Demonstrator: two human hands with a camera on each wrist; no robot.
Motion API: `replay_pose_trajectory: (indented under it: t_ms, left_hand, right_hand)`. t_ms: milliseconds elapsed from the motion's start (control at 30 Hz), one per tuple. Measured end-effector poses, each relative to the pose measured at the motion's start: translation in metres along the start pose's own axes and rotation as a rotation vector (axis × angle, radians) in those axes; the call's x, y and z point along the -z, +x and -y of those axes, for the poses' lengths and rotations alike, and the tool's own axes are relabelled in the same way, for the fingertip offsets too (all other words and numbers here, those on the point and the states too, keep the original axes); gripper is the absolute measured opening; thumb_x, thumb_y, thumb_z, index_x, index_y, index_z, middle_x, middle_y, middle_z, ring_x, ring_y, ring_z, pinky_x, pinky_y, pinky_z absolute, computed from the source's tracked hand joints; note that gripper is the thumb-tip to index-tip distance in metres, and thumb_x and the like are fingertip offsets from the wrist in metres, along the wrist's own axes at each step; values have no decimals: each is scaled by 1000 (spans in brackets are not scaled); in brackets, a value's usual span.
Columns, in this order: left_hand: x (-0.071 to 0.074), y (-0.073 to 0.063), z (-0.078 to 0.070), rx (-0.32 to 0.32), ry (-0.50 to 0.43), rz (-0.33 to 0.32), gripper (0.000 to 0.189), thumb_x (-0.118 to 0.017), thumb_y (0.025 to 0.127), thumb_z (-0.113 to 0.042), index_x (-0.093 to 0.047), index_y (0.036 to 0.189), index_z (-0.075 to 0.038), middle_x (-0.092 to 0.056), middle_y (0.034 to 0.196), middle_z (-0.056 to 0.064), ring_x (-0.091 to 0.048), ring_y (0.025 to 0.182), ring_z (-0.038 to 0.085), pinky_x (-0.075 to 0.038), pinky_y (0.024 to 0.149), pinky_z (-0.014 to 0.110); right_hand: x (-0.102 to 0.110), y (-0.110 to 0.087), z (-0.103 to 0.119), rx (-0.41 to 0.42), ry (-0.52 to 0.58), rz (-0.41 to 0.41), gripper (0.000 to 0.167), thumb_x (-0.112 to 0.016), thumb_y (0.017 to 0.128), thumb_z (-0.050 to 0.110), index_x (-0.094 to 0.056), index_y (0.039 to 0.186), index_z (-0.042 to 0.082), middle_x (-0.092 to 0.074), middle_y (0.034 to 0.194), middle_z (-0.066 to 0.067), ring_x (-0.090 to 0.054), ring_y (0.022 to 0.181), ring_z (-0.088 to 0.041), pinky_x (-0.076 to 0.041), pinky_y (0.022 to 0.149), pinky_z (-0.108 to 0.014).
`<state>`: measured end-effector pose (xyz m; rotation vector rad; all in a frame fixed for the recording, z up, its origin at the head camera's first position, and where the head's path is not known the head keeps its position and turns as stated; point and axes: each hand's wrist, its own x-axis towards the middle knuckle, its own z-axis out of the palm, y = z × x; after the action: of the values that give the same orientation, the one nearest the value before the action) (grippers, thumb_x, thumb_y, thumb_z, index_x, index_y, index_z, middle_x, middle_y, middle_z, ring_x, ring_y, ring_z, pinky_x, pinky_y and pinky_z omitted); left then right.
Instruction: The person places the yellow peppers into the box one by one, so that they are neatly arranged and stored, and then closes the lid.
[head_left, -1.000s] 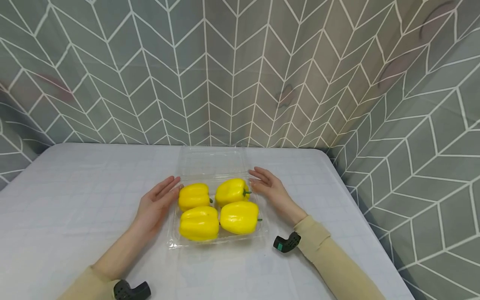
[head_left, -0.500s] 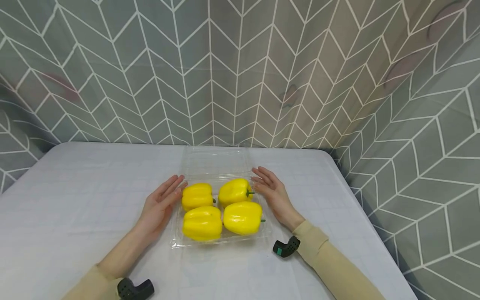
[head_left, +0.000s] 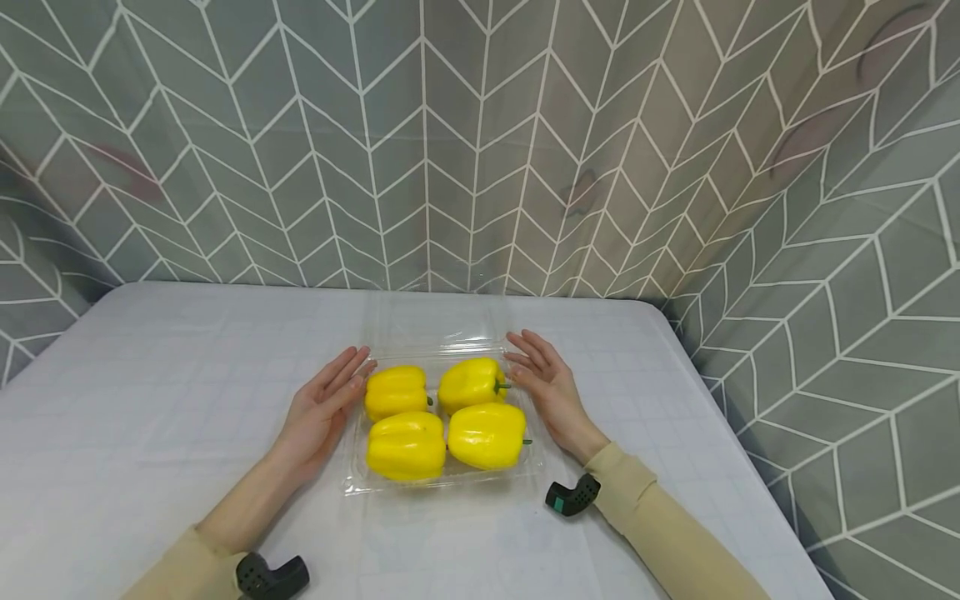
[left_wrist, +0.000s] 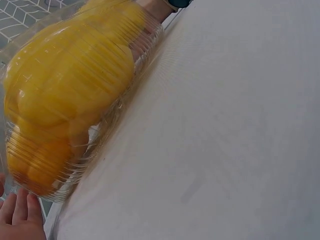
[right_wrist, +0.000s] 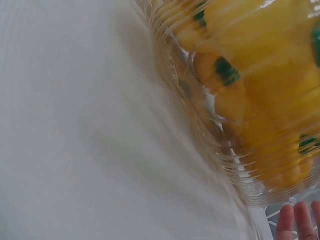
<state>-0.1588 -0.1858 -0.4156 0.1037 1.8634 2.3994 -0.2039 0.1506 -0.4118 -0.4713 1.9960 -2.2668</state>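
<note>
Several yellow bell peppers with green stems lie in two rows inside a clear plastic clamshell box. Its see-through lid is folded back on the far side. My left hand is at the box's left side, fingers straight and pointing away from me. On the other side my right hand has its fingers extended near the far right corner. Both wrist views show fingertips close to the box's ribbed corner. Whether they touch the plastic, I cannot tell.
A white cloth covers the table, whose far edge runs just behind the lid. Grey curtains with white zigzag lines hang behind and at the right. Black curved devices sit at both wrists.
The whole head view has shifted slightly, carrying box and hands a little rightward in it. The lid's outline and glints look different now, as if slightly lifted. Both hands keep their pose.
</note>
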Motion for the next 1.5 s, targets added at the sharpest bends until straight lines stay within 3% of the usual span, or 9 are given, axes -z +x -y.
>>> replay_pose_trajectory:
  t_ms: [367,633,1000,1167,1333,1500]
  left_hand:
    - [-1,-1,-1,-10,17,-3,71,-57,103,-23,-16,160,-11,-28,165,3,-50,132,-1,-43,106,13]
    - [1,-1,0,-48,9,1,68,-56,104,-18,-18,160,-11,-31,163,5,-54,127,0,-45,105,14]
    - [2,-3,2,-77,76,1,66,-56,104,-20,-22,160,-21,-34,161,5,-54,124,2,-45,104,13]
    - [3,-2,4,-99,106,-3,62,-56,104,-21,-27,159,-19,-37,159,4,-54,125,2,-45,104,12]
    - [2,-3,6,-168,172,-49,57,-58,103,-18,-35,155,-14,-48,151,2,-57,123,4,-48,101,12]
    - [-2,-6,3,-226,182,-112,50,-61,100,-10,-45,147,-10,-57,136,-1,-64,107,5,-53,95,14]
  right_hand:
    - [-2,-1,0,53,-13,-26,59,-53,100,-3,-33,153,13,-42,155,-7,-46,133,-27,-50,105,-24]
    - [-2,-2,1,82,-62,-39,62,-54,99,-4,-28,155,6,-44,151,-12,-49,127,-24,-52,102,-22]
    - [-1,-3,1,108,-98,-40,58,-58,99,-1,-37,152,9,-46,147,-16,-48,129,-33,-51,103,-22]
    - [-2,-4,1,112,-90,-48,52,-58,99,-1,-41,147,8,-48,145,-16,-48,130,-36,-50,105,-24]
    - [-3,-5,2,100,-83,-70,48,-58,99,0,-44,144,5,-48,144,-15,-48,130,-36,-52,102,-24]
    - [-4,-8,5,53,-71,-121,39,-59,97,-1,-48,135,2,-50,141,-14,-50,128,-30,-53,99,-23]
